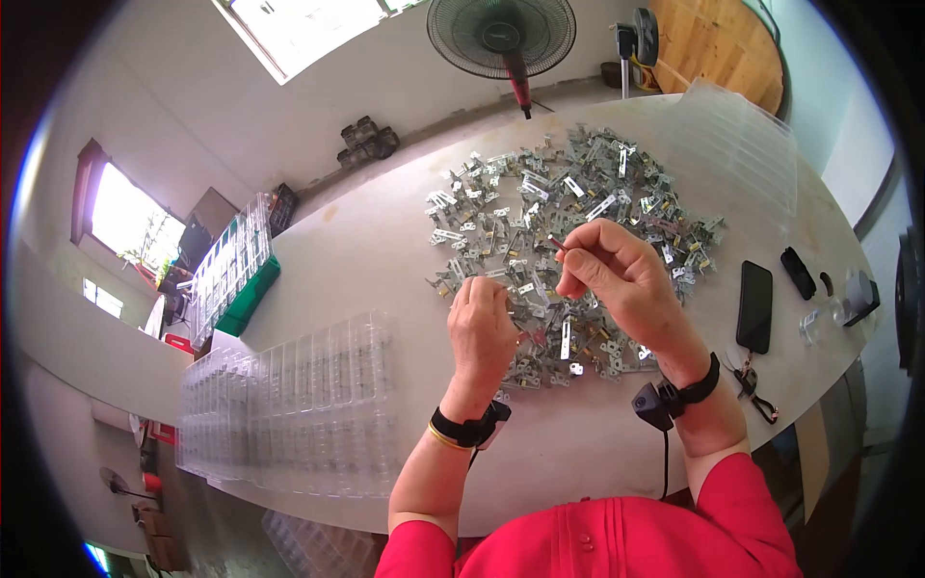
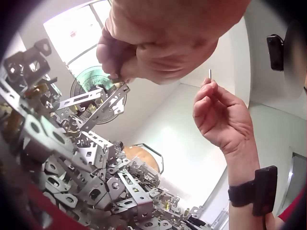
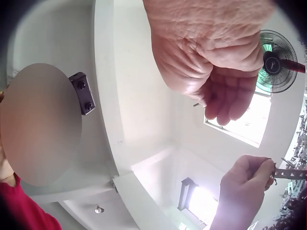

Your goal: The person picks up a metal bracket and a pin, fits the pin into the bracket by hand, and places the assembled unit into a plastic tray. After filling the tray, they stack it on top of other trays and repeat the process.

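My right hand is raised over the pile and pinches a thin metal pin between thumb and fingers, one end sticking out. To its left, my left hand is close above the pile's near-left edge. Its thumb and fingers grip a slotted metal bracket, which points away from the fingertips in the right wrist view. Beneath both hands spreads a heap of silver metal brackets, some with brass-coloured bits. The left wrist view shows more brackets close up, with slots and round holes.
Clear plastic divided trays lie on the table's left, and another clear ribbed sheet at the back right. A black phone, keys and a clear jar sit on the right. A fan stands beyond the table.
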`<state>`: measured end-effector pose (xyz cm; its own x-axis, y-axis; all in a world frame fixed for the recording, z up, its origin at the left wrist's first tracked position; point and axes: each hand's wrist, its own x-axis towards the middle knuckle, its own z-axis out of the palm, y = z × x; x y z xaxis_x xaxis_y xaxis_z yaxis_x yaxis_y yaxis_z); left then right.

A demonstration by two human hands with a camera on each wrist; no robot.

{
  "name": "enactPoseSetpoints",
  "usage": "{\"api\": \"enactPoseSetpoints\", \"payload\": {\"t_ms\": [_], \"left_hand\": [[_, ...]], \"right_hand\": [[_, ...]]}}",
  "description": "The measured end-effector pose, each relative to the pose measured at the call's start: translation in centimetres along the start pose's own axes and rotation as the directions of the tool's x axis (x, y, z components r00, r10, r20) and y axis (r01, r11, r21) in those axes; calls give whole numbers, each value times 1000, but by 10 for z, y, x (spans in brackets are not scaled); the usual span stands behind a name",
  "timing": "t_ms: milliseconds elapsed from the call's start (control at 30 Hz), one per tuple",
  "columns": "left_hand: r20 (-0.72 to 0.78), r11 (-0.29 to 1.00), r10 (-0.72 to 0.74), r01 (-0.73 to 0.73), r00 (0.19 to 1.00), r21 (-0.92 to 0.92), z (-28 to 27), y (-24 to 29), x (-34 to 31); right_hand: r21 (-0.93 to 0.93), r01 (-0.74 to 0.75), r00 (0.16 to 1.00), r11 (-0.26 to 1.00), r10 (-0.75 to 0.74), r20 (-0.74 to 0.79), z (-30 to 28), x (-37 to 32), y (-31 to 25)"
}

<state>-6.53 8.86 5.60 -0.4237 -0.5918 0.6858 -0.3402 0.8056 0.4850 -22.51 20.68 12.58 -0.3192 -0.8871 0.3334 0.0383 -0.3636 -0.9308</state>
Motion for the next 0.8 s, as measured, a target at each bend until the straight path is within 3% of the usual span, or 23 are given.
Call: {"api": "enactPoseSetpoints", "payload": {"t_ms": [133,233,300,333,467,533,767,800], "left_hand": [[-25,998,49,-50,998,-32,-4,0,-1],[-24,990,-16,12,1000,-141,-4,0,-2],[1,833,-316,278,949,-478,-1,-6,-5],[48,747,-415,371,909,-552,-4,-8,-5],[102,699,-536,508,838,-504,-11,-18,-4],[294,556,-597,649,746,-519,-14,-16,-1],[382,302,-564,613,732,-730,-6,-42,-5],[427,164,-559,600,710,-783,-4,-46,-7]], "right_hand": [[-10,-4,1000,1000,4,10,0,0,4],[-36,-21,1000,999,21,4,3,0,4],[-28,-24,1000,999,24,17,4,-1,6],[-29,-24,1000,999,25,17,4,-1,6],[-26,-39,999,999,40,4,4,0,8],[-26,-54,998,998,54,10,5,0,9],[-183,-61,998,981,56,-30,0,10,42],[-213,-86,996,973,77,-50,-2,11,50]]}}
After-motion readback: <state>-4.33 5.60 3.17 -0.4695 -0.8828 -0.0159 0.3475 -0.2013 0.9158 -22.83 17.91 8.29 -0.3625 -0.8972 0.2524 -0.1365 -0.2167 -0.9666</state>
